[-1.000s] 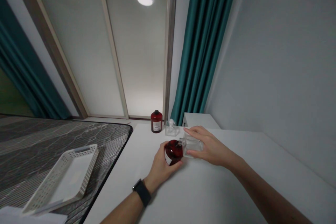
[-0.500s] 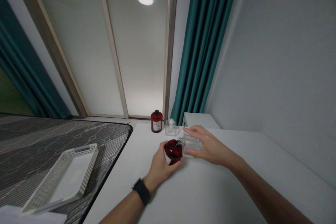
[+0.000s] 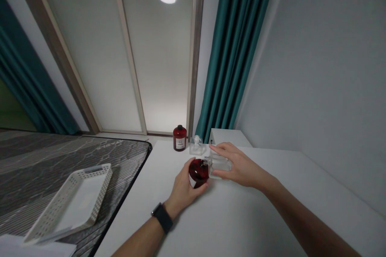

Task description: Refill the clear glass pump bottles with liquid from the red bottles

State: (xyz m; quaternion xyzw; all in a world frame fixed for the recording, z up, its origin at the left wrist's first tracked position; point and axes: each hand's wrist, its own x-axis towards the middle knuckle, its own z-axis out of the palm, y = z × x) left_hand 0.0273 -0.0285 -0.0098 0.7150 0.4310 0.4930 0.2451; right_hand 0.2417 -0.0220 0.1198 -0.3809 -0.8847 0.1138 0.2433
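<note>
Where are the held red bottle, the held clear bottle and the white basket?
Held red bottle (image 3: 199, 171): head view, on its rounded red body.
Held clear bottle (image 3: 221, 163): head view, on its transparent side.
White basket (image 3: 101, 196): head view, on its perforated side wall.

Dark red bottle (image 3: 199, 172), glossy, round-shouldered, pale label partly showing low on one side; held at the white worktop (image 3: 241, 221), exact tilt unclear. Clear glass bottle (image 3: 219, 163), boxy, tipped on its side just beside, neck at the red bottle's top; contact too small to tell.
</note>
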